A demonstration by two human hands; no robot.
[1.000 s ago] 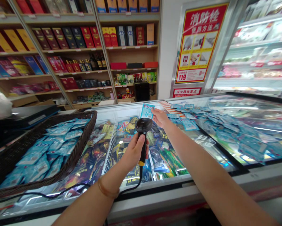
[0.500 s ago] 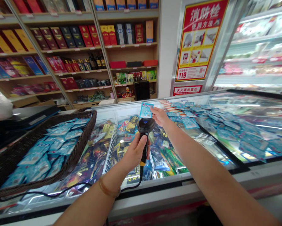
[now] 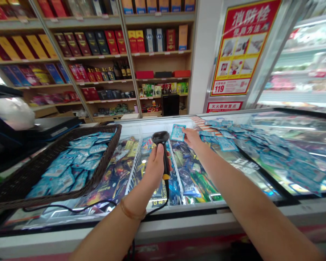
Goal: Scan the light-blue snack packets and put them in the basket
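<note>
Evidently for aiming, the black barcode scanner [image 3: 161, 137] is gripped by its handle in the left hand [image 3: 154, 161]. Farther off and right, above the chest freezer [image 3: 179, 226], a light-blue sachet [image 3: 177, 133] is pinched at its right edge by the right hand [image 3: 192, 139], presumably so its printed face is unobstructed; it looks flat and rectangular.

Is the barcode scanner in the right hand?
No, the left hand grips the barcode scanner, while the right hand holds a blue packet by its edge.
</note>
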